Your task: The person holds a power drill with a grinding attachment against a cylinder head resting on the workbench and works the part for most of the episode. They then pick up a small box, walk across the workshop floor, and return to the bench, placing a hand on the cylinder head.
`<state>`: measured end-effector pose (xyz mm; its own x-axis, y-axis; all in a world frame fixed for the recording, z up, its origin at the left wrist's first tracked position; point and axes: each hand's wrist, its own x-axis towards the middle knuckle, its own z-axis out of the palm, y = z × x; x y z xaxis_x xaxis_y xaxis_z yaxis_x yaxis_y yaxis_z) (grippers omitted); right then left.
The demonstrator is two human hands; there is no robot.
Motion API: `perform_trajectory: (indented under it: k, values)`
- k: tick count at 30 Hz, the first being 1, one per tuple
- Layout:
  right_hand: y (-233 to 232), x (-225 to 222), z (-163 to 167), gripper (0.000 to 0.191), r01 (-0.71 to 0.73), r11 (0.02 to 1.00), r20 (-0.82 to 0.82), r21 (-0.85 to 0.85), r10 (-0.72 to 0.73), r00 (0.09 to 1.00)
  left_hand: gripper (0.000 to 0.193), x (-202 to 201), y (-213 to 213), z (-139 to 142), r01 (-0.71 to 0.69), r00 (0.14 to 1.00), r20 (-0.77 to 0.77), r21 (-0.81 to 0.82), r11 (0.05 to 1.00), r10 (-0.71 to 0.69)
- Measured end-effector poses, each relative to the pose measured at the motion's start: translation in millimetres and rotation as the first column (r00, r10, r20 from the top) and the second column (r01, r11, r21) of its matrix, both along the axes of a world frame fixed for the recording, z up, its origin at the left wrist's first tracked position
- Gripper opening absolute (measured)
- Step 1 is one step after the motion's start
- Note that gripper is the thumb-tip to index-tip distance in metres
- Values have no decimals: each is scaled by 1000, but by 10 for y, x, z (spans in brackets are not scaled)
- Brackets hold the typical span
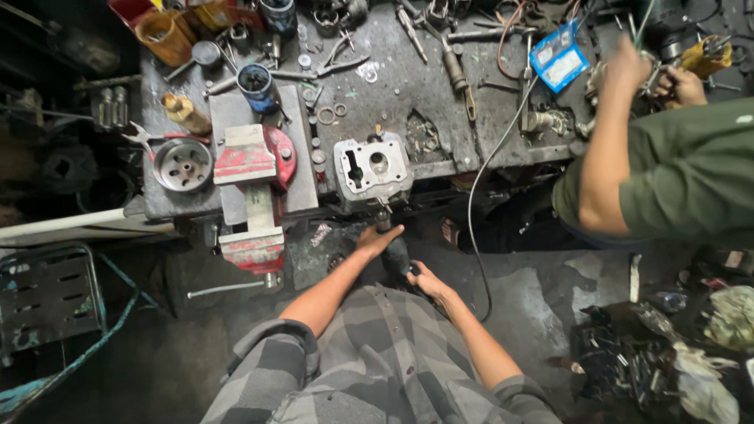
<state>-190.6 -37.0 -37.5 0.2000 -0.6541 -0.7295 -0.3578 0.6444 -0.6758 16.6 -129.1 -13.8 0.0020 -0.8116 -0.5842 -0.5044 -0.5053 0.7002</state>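
Observation:
A grey metal engine cylinder head (372, 169) lies at the front edge of the dirty workbench (408, 86). Just below it I hold a dark power tool (395, 253) with both hands, its tip pointing up at the head's near side. My left hand (378, 239) wraps the tool's front, near the tip. My right hand (428, 280) grips the rear of its body. A black cord (479, 196) runs from the tool up across the bench.
A red bench vise (251, 192) is mounted left of the head, beside a metal pulley disc (183, 164) and cans. Another person in a green shirt (675, 177) works at the bench's right end. Scrap parts and rags (675, 353) litter the floor at right.

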Motion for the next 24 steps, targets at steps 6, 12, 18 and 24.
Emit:
perform_trajectory:
  k: [6,12,18,24]
  values:
    - [-12,-3,40,65,-5,999,-24,43,6,1000,90,-7,7,-21,-11,1000,-8,36,999,11]
    - [-38,22,85,64,-3,1000,3,-20,3,1000,86,-16,4,-39,-5,1000,2,29,1000,5]
    - [-16,4,91,66,-3,1000,-32,31,4,999,85,-18,-5,-64,-8,1000,0,42,999,8]
    - [2,-5,75,68,1,1000,-13,30,0,1000,84,7,-26,-34,25,999,-34,16,1000,-24]
